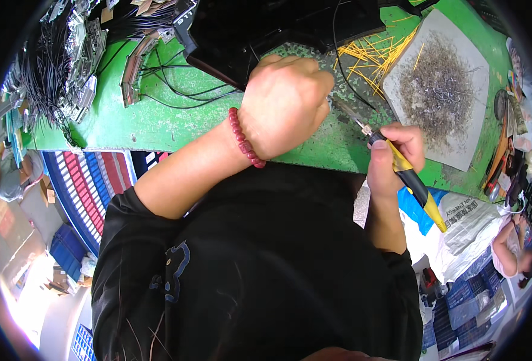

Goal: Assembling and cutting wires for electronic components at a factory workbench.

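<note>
Right hand (398, 150): one, at the surface's (163, 129) near edge, toward the right; thumb and fingers pinching a yellow-and-black hand tool (420, 191); forearm upright from below.
Hand tool: one, slanted; butt overhanging the near edge, slim metal tip pointing up and left, just beside the left hand (287, 108).
White sack (458, 224): below the near edge, right; large dark printed lettering.
Left hand: back upward, wrist bent, fingers curled under and mostly hidden; whether they pinch anything cannot be told. Forearm crosses the near edge diagonally. Red bead bracelet (243, 141) at wrist.
Grey sheet (481, 78): toward the right edge, bearing a heap of dark clippings (437, 90).
Yellow thin sticks (392, 54): loose, left of the sheet.
Black housing (278, 30): far edge, beyond the left hand; pale lettering at its left corner.
Black cables (37, 90) with metal parts: bundled, far left corner.
</note>
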Action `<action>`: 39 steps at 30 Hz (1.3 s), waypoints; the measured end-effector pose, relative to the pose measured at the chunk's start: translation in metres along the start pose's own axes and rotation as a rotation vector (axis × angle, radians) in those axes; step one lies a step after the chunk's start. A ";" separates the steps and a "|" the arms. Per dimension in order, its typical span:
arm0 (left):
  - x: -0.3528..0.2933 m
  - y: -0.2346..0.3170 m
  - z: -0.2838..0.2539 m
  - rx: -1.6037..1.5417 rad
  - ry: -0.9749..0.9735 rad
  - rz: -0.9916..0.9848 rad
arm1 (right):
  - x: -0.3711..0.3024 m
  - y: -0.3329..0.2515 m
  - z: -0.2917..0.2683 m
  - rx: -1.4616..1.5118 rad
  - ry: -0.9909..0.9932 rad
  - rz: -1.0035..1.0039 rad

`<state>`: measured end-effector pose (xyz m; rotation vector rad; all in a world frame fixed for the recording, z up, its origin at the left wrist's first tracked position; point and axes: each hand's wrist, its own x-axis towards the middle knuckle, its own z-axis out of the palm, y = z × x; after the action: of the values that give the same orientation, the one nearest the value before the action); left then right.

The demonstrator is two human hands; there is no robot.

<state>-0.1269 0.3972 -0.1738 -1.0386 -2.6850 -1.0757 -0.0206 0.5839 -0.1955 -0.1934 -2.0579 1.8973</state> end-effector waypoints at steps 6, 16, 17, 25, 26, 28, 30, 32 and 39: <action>0.000 0.000 0.000 0.002 0.011 0.009 | 0.001 -0.003 -0.001 -0.048 -0.046 0.024; 0.000 0.000 -0.001 0.003 0.004 0.006 | 0.002 0.004 -0.001 0.088 0.036 -0.079; 0.000 0.000 -0.001 0.004 0.002 0.006 | 0.002 0.004 0.000 0.087 0.038 -0.079; 0.000 0.000 -0.001 0.011 -0.003 0.013 | 0.001 0.005 0.000 0.097 0.034 -0.080; 0.000 0.000 -0.001 0.016 -0.003 0.013 | 0.002 0.005 0.000 0.106 0.033 -0.084; 0.000 0.000 -0.001 0.020 -0.003 0.015 | 0.001 0.006 0.000 0.105 0.039 -0.086; 0.000 0.000 -0.001 0.023 -0.008 0.024 | 0.001 0.006 -0.001 0.102 0.046 -0.088; 0.000 0.002 -0.002 0.031 -0.001 0.038 | 0.001 0.004 -0.001 0.109 0.039 -0.073; 0.002 0.004 -0.009 0.069 -0.072 0.036 | 0.001 0.005 -0.002 0.094 0.037 -0.068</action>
<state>-0.1279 0.3948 -0.1645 -1.1298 -2.7265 -0.9496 -0.0213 0.5868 -0.2006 -0.1333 -1.9217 1.9297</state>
